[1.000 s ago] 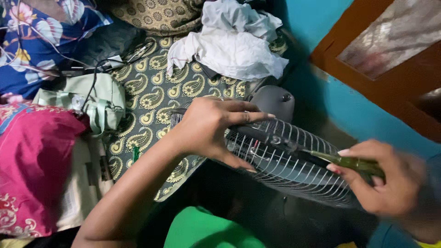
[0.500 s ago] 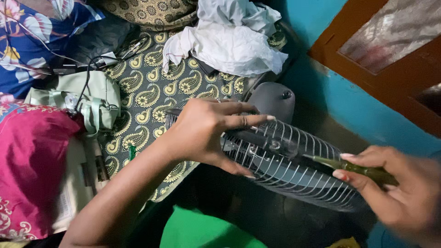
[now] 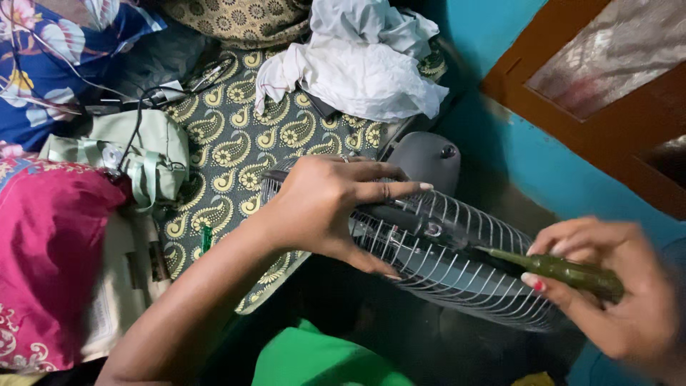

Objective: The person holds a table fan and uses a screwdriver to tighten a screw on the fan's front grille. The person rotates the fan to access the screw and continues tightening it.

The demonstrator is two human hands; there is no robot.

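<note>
Left hand [image 3: 325, 207] lies spread over the top of the wire fan guard [image 3: 457, 261], fingers extended across the grille, thumb curled under its near edge; it grips the guard from above. Right hand [image 3: 614, 286] is closed around a green-handled screwdriver [image 3: 564, 270]; the shaft points left, tip at the grille wires near the guard's centre. Whether the tip sits in a screw cannot be told. The guard lies tilted, beside the grey fan motor housing [image 3: 425, 157], against a teal wall [image 3: 543, 171]. Paisley-patterned bedcover [image 3: 229, 150] lies to the left, with white crumpled cloth [image 3: 364, 64] above it, a pale green bag [image 3: 153, 161] and pink fabric [image 3: 50, 250] further left.
</note>
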